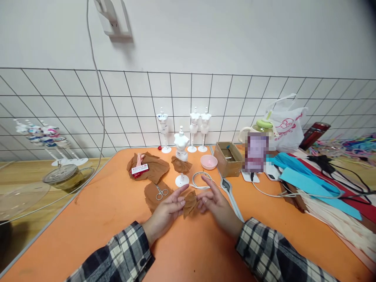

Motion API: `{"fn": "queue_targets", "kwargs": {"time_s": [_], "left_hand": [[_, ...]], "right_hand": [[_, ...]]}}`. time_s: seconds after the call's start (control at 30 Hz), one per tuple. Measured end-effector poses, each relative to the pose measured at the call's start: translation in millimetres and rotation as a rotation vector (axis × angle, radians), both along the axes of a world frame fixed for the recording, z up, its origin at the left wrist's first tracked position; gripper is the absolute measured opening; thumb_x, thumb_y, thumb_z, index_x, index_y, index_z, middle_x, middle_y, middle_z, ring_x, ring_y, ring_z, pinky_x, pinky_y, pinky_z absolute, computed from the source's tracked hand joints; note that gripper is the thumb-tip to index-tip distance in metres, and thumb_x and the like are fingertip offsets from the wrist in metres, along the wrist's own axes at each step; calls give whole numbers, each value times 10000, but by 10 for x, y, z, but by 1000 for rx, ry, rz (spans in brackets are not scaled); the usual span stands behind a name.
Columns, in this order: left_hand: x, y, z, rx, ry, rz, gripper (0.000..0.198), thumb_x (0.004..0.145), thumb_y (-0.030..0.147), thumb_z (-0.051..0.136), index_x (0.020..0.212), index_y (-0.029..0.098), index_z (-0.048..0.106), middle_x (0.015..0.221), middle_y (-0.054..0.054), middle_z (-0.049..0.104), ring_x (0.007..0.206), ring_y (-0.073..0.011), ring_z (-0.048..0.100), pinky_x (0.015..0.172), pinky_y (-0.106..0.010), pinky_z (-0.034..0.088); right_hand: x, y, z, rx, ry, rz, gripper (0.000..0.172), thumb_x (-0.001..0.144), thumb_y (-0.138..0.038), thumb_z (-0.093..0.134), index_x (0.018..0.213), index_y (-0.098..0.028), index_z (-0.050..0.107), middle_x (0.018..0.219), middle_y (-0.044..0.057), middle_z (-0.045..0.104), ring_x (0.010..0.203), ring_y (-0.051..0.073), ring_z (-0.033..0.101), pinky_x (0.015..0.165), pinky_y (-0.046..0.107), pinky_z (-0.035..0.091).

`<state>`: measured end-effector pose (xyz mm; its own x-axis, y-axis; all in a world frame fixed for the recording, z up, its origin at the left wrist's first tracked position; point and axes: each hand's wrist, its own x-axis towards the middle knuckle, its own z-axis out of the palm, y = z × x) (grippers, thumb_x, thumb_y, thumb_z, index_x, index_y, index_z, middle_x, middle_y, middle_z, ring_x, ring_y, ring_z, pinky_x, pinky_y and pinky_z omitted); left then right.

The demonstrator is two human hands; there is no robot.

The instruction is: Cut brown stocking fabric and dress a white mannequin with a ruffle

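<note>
A small piece of brown fabric (190, 203) is stretched between my two hands, just above the orange table. My left hand (167, 209) pinches its left edge between thumb and fingers, index finger pointing up. At its right edge, my right hand (219, 205) pinches the cloth, also with the index finger raised. Behind the hands stands a white mini dress form (181, 143) on a round base, with gathered brown fabric (181, 164) around its lower part. Small scissors (161, 192) lie on another brown cloth piece (151, 197) to the left.
A larger brown cloth (158, 166) carries a small white-and-red box (140, 170). More dress forms (163, 127) stand by the tiled wall. A pink bowl (208, 161), a cardboard box (229, 158), a propped phone (256, 152) and blue fabric (317, 188) are to the right. Cables run across the table.
</note>
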<state>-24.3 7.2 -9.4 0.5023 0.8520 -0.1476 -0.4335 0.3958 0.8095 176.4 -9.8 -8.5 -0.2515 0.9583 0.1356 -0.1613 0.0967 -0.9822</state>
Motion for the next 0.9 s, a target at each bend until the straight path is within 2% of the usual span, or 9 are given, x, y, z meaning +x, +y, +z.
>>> {"fn": "queue_targets", "kwargs": {"time_s": [0.07, 0.17, 0.27, 0.4, 0.53, 0.6, 0.7, 0.8, 0.9], "left_hand": [[-20, 20, -64, -12, 3, 7, 627, 754, 209, 765, 1338, 205, 536, 746, 22, 575, 805, -139, 558, 833, -279, 392], [-23, 45, -150, 14, 57, -7, 664, 728, 217, 784, 1344, 208, 537, 745, 24, 573, 861, -157, 561, 888, -297, 375], [-6, 38, -165, 98, 140, 68, 559, 829, 358, 697, 1347, 235, 530, 859, -8, 617, 957, -186, 564, 935, -338, 381], [-4, -20, -80, 380, 290, 167, 529, 921, 604, 428, 1250, 227, 598, 1201, -97, 618, 1174, -253, 517, 1024, -409, 373], [5, -70, 3, 626, 613, 140, 416, 808, 502, 672, 1089, 195, 664, 1132, -103, 672, 1092, -272, 578, 978, -387, 413], [28, -67, 4, 619, 704, 137, 282, 838, 429, 643, 963, 180, 689, 964, -77, 705, 934, -235, 619, 861, -344, 459], [59, -34, -28, 565, 721, 146, 257, 871, 392, 570, 844, 161, 680, 793, -46, 683, 764, -193, 606, 720, -299, 464], [57, -9, -44, 526, 687, 168, 257, 861, 391, 573, 867, 154, 671, 823, -57, 694, 792, -205, 624, 742, -311, 477], [33, -23, -14, 551, 650, 170, 305, 834, 371, 625, 1060, 169, 650, 1041, -94, 703, 984, -245, 633, 862, -349, 480]], "right_hand": [[5, -17, 5, 152, -185, 12, 501, 889, -279, 557, 1380, -334, 474, 1007, 43, 644, 788, 163, 612, 678, 297, 507], [-2, -48, 39, 359, -410, -17, 280, 862, -187, 558, 1102, -268, 678, 944, 42, 648, 797, 161, 599, 686, 284, 486], [-5, -61, 84, 435, -525, -125, 175, 853, -197, 576, 963, -231, 708, 827, 40, 598, 728, 159, 565, 653, 287, 467], [18, -36, 107, 498, -620, -271, 137, 851, -209, 579, 915, -220, 700, 972, 77, 592, 902, 204, 566, 787, 344, 468], [38, -15, 61, 439, -661, -213, 140, 867, -207, 552, 957, -213, 659, 913, 50, 654, 820, 192, 573, 753, 340, 454], [36, -12, 19, 376, -641, -201, 190, 867, -225, 554, 1035, -218, 643, 879, 38, 656, 755, 179, 569, 703, 323, 453], [24, 0, -41, 248, -537, -162, 306, 859, -247, 563, 1161, -229, 604, 885, 31, 646, 728, 166, 582, 665, 300, 471], [15, 19, -73, 129, -447, -114, 311, 844, -243, 564, 1151, -223, 609, 934, 44, 651, 755, 168, 611, 642, 285, 489], [10, 22, -60, 119, -472, -133, 302, 818, -196, 566, 1113, -215, 625, 931, 45, 659, 778, 170, 623, 658, 283, 491]]}}
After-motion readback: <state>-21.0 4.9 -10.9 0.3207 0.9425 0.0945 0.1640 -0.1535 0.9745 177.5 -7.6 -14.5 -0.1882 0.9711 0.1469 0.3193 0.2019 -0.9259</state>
